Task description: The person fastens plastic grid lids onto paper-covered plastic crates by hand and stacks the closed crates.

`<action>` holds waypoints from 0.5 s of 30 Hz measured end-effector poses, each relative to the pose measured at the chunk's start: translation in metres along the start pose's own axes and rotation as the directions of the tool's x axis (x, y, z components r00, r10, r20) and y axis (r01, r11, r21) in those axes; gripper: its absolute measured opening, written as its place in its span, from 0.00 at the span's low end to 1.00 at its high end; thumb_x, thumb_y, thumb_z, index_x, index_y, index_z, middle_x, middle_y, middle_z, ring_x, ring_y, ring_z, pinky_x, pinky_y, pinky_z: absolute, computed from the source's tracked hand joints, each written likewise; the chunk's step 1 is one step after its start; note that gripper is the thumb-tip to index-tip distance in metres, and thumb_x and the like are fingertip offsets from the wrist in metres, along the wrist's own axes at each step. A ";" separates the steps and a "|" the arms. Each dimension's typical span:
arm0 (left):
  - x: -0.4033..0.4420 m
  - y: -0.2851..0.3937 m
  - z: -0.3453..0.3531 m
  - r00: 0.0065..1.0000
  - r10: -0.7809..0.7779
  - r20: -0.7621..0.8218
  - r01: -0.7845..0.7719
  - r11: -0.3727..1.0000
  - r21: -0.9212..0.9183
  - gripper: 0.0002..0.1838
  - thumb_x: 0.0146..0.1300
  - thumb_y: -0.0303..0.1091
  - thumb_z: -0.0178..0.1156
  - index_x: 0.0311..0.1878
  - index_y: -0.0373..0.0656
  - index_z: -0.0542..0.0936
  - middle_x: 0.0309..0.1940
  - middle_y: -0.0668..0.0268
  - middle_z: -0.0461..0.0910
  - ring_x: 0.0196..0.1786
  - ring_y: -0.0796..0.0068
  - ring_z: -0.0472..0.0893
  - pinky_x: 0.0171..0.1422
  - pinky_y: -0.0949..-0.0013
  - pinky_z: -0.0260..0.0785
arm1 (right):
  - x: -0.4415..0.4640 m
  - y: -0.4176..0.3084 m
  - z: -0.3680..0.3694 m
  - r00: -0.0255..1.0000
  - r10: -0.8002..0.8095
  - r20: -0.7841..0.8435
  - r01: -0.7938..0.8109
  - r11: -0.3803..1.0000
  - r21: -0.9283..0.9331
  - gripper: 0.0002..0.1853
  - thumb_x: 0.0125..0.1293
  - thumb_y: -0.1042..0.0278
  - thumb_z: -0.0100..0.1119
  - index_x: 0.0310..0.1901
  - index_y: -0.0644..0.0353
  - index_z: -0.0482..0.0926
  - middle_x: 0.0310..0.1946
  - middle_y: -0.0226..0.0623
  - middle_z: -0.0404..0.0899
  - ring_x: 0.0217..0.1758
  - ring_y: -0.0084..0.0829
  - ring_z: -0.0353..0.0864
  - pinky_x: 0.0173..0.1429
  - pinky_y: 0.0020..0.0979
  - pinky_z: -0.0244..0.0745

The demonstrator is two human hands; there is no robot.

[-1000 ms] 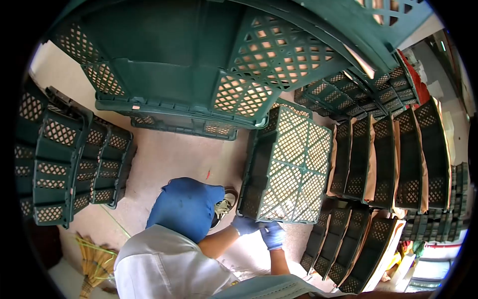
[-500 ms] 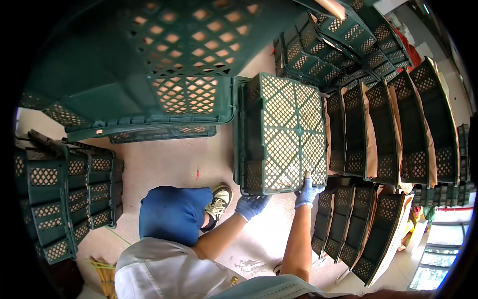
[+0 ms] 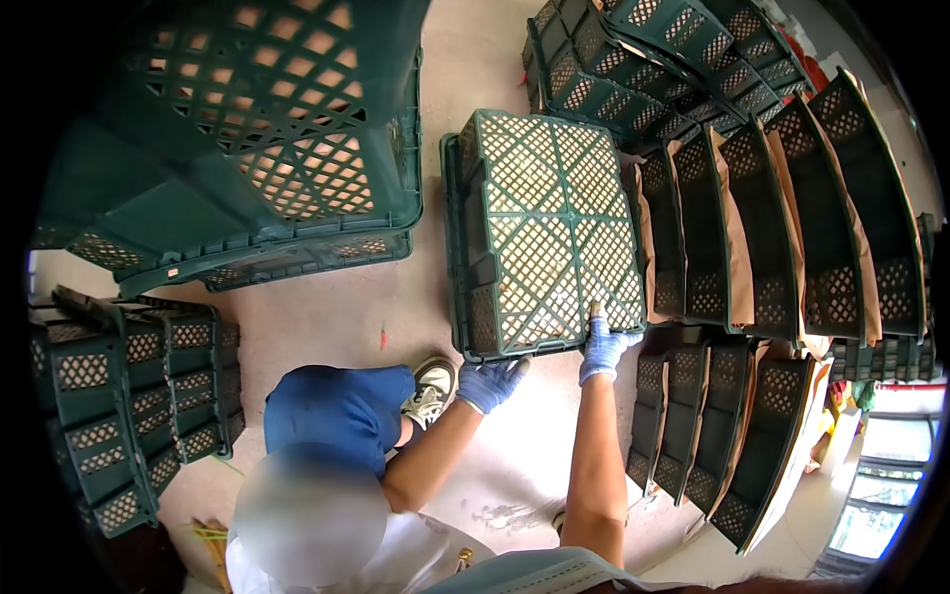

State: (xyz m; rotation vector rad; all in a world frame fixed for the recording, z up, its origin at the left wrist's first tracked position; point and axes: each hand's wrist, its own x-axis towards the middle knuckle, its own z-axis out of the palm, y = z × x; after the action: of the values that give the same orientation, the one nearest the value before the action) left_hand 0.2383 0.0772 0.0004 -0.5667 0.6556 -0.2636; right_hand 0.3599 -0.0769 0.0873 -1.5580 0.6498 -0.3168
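Observation:
A green plastic crate [image 3: 539, 233] with a lattice face toward me sits in the middle of the head view. Its solid rim runs along the left side. At its near edge, my left hand [image 3: 490, 384], in a blue-and-white glove, is closed on the left corner; some fingertips are hidden under the edge. Closer to the right corner, my gloved right hand [image 3: 606, 348] grips the same edge, its thumb lying on the lattice. Whether the crate rests on something is hidden.
Right of the crate stand stacked green crates [image 3: 757, 238] with brown paper liners [image 3: 734, 238]. More crates rise at the back [image 3: 633, 79]. A large green crate [image 3: 307, 178] looms at upper left, and a stack [image 3: 129, 396] stands at lower left. Pale floor [image 3: 317, 317] lies between.
The crate and both hands sit slightly higher and further left in view. The large upper-left crate has shifted left, showing more floor beside it. Both hands keep hold of the crate's near edge.

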 end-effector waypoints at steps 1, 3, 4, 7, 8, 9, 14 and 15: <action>0.000 0.000 0.000 1.000 0.020 -0.019 -0.020 1.000 0.019 0.27 0.68 0.49 0.38 0.58 0.42 0.74 0.59 0.54 0.74 0.60 0.51 0.74 0.59 0.39 0.68 | -0.008 -0.014 0.004 0.999 0.036 0.026 -0.037 0.999 0.021 0.53 0.45 0.73 0.76 0.66 0.59 0.45 0.61 0.45 0.60 0.59 0.35 0.66 0.67 0.33 0.65; 0.002 0.001 -0.002 0.995 0.091 0.036 -0.092 0.995 0.028 0.26 0.67 0.48 0.40 0.57 0.42 0.75 0.57 0.55 0.75 0.59 0.52 0.75 0.58 0.39 0.69 | -0.007 -0.008 0.008 0.986 -0.141 -0.090 0.131 0.986 -0.106 0.56 0.45 0.71 0.76 0.67 0.66 0.41 0.61 0.48 0.62 0.57 0.37 0.69 0.67 0.34 0.64; 0.004 -0.001 -0.005 0.993 0.106 0.057 -0.108 0.994 0.036 0.25 0.66 0.48 0.40 0.57 0.43 0.75 0.57 0.56 0.76 0.58 0.52 0.76 0.58 0.40 0.70 | 0.000 0.003 0.003 0.985 -0.169 -0.040 0.169 0.986 0.001 0.59 0.46 0.69 0.76 0.68 0.71 0.37 0.63 0.50 0.60 0.60 0.36 0.66 0.70 0.34 0.60; 0.018 0.008 -0.033 0.995 0.080 0.063 -0.083 0.996 0.044 0.27 0.62 0.52 0.42 0.55 0.45 0.77 0.54 0.56 0.78 0.55 0.50 0.78 0.60 0.35 0.66 | 0.004 0.008 -0.015 0.991 -0.129 0.025 0.130 0.943 -0.307 0.61 0.52 0.57 0.71 0.68 0.77 0.31 0.69 0.54 0.48 0.73 0.40 0.48 0.77 0.31 0.34; 0.026 0.017 -0.044 0.995 0.004 0.097 -0.013 0.995 0.097 0.27 0.59 0.53 0.45 0.53 0.44 0.78 0.53 0.55 0.79 0.54 0.50 0.79 0.58 0.37 0.68 | 0.001 0.007 -0.018 0.994 -0.102 0.025 0.104 0.921 -0.374 0.62 0.52 0.51 0.69 0.68 0.78 0.30 0.71 0.57 0.42 0.75 0.44 0.40 0.77 0.32 0.33; 0.034 0.029 -0.073 0.992 -0.013 0.123 -0.003 0.992 0.128 0.27 0.56 0.51 0.48 0.52 0.43 0.78 0.53 0.54 0.78 0.53 0.50 0.79 0.56 0.38 0.70 | -0.004 0.005 -0.021 0.997 -0.075 0.025 0.079 0.894 -0.440 0.64 0.52 0.45 0.68 0.68 0.79 0.29 0.72 0.61 0.36 0.77 0.48 0.33 0.78 0.33 0.32; 0.032 -0.002 -0.091 0.962 0.093 -0.256 -0.101 0.995 -0.018 0.22 0.60 0.41 0.46 0.54 0.42 0.76 0.52 0.57 0.79 0.54 0.58 0.79 0.51 0.53 0.77 | -0.038 0.018 -0.123 0.909 0.251 0.332 -0.249 0.967 -0.051 0.33 0.68 0.50 0.52 0.68 0.60 0.58 0.67 0.46 0.59 0.68 0.42 0.61 0.63 0.37 0.68; 0.034 -0.003 -0.109 0.948 0.086 -0.305 -0.072 0.996 0.059 0.22 0.61 0.42 0.46 0.55 0.43 0.76 0.52 0.58 0.80 0.54 0.59 0.80 0.51 0.54 0.77 | -0.047 0.026 -0.155 0.926 0.261 0.274 -0.263 0.964 -0.028 0.27 0.68 0.52 0.53 0.63 0.60 0.65 0.59 0.42 0.66 0.60 0.37 0.69 0.55 0.35 0.73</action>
State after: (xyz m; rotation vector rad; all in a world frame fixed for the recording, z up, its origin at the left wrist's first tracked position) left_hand 0.1944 0.0162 -0.0857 -0.4559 0.9699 -0.2944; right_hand 0.2294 -0.1756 0.0875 -1.4510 0.6259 0.0988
